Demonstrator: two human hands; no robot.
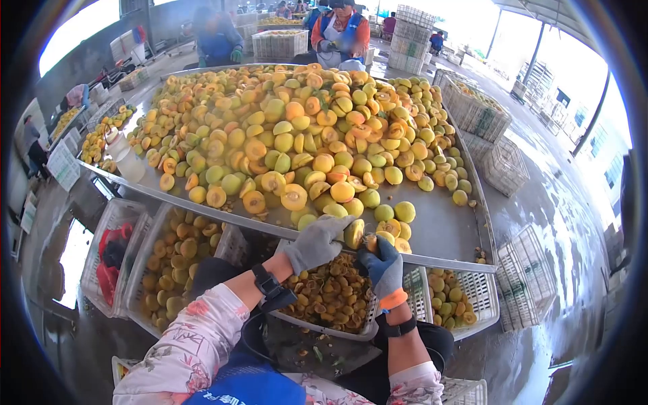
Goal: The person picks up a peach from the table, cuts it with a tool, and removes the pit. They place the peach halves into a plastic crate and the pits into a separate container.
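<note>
Left hand (317, 241) in a grey knitted glove, fingers curled around a halved yellow peach (354, 233), held just above the near edge of the long metal desk (442, 233). Right hand (383, 264) in a dark blue glove with an orange cuff, closed against the cut side of the same fruit; whether a tool sits in it, cannot tell. Directly below both hands, a white slatted plastic crate of brownish peach pits and scraps (331, 295). To its left, a white plastic crate of peach halves (177, 253); to its right, another white crate with a few yellow pieces (453, 304). Across the desk, a large heap of whole and halved yellow-orange peaches (304, 135). At the far end, a person in a blue apron and orange sleeves (341, 34).
</note>
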